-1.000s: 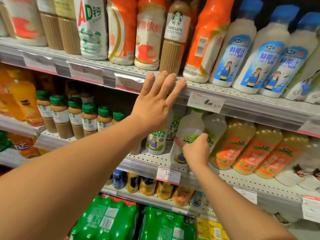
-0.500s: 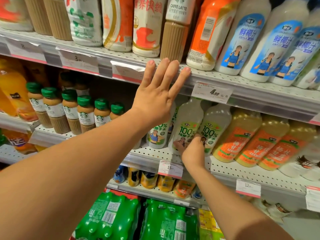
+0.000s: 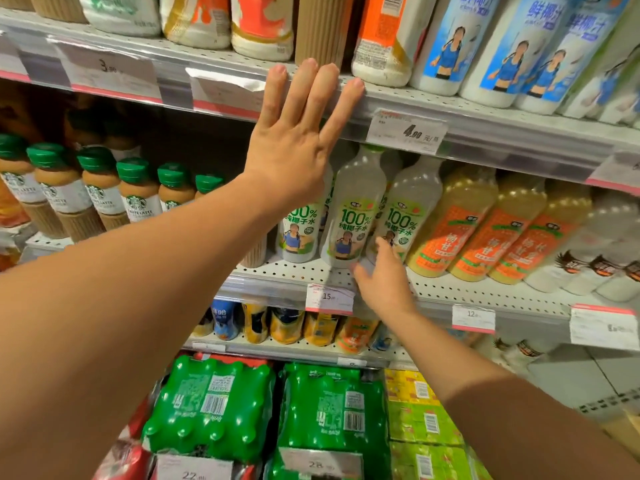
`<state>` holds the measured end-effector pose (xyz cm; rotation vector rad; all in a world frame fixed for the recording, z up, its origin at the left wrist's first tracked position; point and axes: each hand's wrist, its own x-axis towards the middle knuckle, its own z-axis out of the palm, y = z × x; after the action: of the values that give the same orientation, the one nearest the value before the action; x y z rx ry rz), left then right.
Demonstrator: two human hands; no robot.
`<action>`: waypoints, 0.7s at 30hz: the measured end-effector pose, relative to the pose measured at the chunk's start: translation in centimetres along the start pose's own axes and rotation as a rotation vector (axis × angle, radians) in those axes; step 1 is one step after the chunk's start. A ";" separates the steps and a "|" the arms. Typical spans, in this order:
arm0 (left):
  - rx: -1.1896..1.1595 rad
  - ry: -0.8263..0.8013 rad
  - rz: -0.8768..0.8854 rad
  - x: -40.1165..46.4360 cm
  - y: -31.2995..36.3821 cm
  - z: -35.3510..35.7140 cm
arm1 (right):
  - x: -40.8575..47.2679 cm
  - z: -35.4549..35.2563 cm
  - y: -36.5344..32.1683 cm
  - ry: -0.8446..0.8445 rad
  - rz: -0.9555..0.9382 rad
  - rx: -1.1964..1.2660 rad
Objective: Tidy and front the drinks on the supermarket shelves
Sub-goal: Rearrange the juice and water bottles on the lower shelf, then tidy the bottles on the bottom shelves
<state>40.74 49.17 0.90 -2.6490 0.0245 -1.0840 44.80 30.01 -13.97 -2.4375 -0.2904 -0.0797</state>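
Note:
Three pale bottles with green "100%" labels stand side by side on the middle shelf: a left one, a middle one and a right one. All three labels face forward. My right hand is low at the shelf's front, fingers loosely apart, with its fingertips touching the base of the right bottle. My left hand is flat and spread, its fingertips resting on the front edge of the upper shelf. It hides the top of the left bottle.
Green-capped coffee bottles fill the middle shelf's left side, and yellow juice bottles with orange labels stand to the right. White bottles with blue labels line the upper shelf. Green shrink-wrapped packs sit below. Price tags hang on the shelf edges.
My right hand has let go of the pale bottle and dropped lower toward the shelf edge. The bottle now stands in line with its neighbours, label forward. My left hand stays on the upper shelf.

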 end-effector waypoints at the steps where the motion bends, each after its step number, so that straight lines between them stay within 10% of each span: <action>1: 0.003 0.000 -0.003 0.0 0.1 0.0 | -1.4 -1.1 1.2 -0.003 -0.041 -0.024; 14: 0.057 -0.109 -0.100 -2.5 5.3 -2.8 | -9.3 -15.7 17.7 -0.097 0.050 -0.497; 21: -0.097 -0.675 0.003 -9.2 20.8 1.5 | -3.7 -17.4 23.1 -0.153 -0.114 -0.561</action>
<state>37.02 30.69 -11.83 -2.9557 -0.0561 -0.1469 46.83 0.98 -15.41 -2.9875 -0.5347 -0.0254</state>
